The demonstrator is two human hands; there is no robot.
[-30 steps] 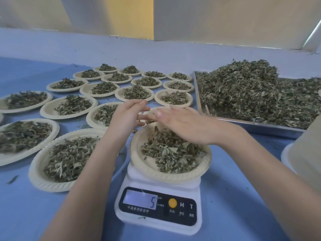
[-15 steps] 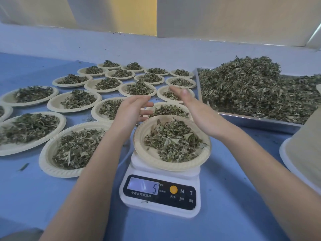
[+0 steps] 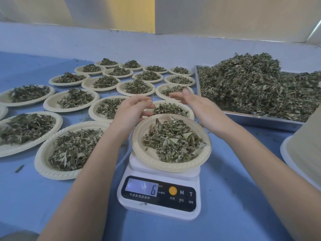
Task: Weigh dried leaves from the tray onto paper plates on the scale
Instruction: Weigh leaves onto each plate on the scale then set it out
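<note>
A white digital scale (image 3: 159, 197) stands near me and its display reads 6. On it sits a paper plate (image 3: 147, 153) carrying a heap of dried leaves (image 3: 172, 140). My left hand (image 3: 132, 111) hovers just beyond the plate's far left rim, fingers relaxed, holding nothing. My right hand (image 3: 196, 105) hangs above the far right rim with straight fingers, also empty. The metal tray (image 3: 260, 119) to the right carries a big mound of dried leaves (image 3: 251, 84).
Several filled paper plates (image 3: 73, 150) cover the blue table to the left and behind the scale. A stack of unused plates (image 3: 302, 150) stands at the right edge. Loose leaf bits lie on the table. A white wall runs along the back.
My right hand has lifted off the leaves and swung out to the right of the plate. My left hand stays near the rim. The reading went from 5 to 6.
</note>
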